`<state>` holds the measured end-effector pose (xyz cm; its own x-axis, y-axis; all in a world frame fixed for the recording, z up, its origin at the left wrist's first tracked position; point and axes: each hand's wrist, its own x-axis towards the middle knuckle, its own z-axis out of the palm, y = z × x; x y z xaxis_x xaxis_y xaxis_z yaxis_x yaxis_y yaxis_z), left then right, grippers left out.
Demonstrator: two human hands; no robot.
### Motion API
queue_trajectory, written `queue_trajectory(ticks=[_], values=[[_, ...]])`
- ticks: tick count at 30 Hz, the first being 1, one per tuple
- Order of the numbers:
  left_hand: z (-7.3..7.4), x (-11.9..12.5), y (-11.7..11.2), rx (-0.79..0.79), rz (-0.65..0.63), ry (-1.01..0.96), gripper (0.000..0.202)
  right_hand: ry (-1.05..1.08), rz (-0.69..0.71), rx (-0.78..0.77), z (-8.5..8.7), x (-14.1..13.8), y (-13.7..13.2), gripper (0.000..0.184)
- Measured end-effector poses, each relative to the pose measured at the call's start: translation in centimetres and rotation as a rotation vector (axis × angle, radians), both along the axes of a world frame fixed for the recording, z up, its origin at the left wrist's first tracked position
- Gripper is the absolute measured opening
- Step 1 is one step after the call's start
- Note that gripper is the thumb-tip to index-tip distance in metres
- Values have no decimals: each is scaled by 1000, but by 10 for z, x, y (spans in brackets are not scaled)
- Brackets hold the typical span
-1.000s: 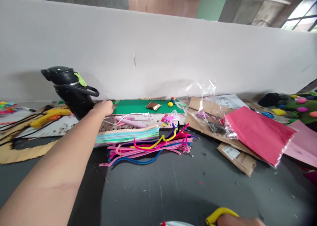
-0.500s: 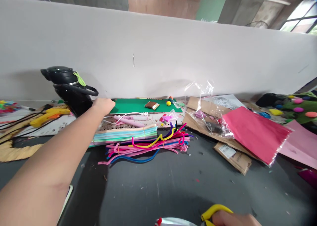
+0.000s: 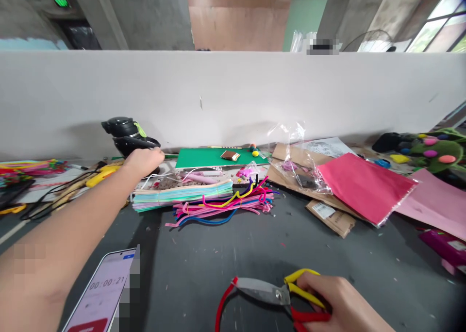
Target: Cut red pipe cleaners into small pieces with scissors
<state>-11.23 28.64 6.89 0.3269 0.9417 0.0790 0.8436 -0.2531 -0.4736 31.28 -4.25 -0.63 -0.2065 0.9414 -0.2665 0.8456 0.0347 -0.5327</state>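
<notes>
My right hand [image 3: 337,300] is wrapped round the handles of a pair of scissors [image 3: 262,290], one loop yellow, one red. The blades are together and point left; a curved red strip [image 3: 223,300] meets their tips and runs out of the bottom edge. Stretched far forward, my left hand [image 3: 145,161] has its fingers curled in front of a black flask [image 3: 124,133] with a handle and green tag. Its fingertips are hidden, so what they hold cannot be seen. Beside it lie a bundle of pastel strips [image 3: 182,195] and a bundle of pink pipe cleaners [image 3: 225,209].
A phone [image 3: 102,290] with a running timer lies under my left forearm. Behind the bundles is a green board [image 3: 204,158]. At right are cardboard [image 3: 329,218], a red sheet [image 3: 366,184] and clear plastic [image 3: 291,162]. A white partition [image 3: 233,94] closes the back.
My view has tilted up, away from the table. Relative to the things there, my left hand has shifted left toward the flask. The scissors and red strip show more fully.
</notes>
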Motion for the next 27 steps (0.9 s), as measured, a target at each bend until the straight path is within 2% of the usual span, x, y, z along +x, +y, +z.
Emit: queue_trajectory(ticks=[6, 8, 10, 13, 15, 17, 19, 21, 23, 24, 27], values=[[50, -29, -54, 15, 94, 19, 31, 19, 30, 89, -2, 6, -5, 10], [59, -36, -82, 38, 148, -2, 32, 15, 46, 118, -2, 7, -6, 10], [60, -39, -118, 63, 216, -67, 35, 6, 59, 148, -1, 7, -7, 10], [47, -38, -183, 88, 354, -300, 37, -11, 56, 191, -2, 7, -12, 12], [33, -35, -226, 84, 334, -529, 37, -33, 42, 239, -4, 8, -15, 15], [17, -30, -261, -54, 265, -836, 38, -49, 37, 273, -4, 8, -17, 16], [2, -21, -284, -213, 239, -1074, 41, -49, 43, 297, -3, 8, -17, 16], [-11, -9, -293, -337, 269, -1212, 42, -38, 54, 299, -1, 8, -17, 17], [-21, 3, -295, -401, 319, -1237, 41, -26, 64, 295, 0, 9, -16, 18], [-26, 8, -297, -374, 320, -1194, 41, -21, 66, 294, 1, 10, -16, 18], [-37, 8, -325, -112, 264, -919, 45, -1, 29, 286, 1, 13, -16, 21]])
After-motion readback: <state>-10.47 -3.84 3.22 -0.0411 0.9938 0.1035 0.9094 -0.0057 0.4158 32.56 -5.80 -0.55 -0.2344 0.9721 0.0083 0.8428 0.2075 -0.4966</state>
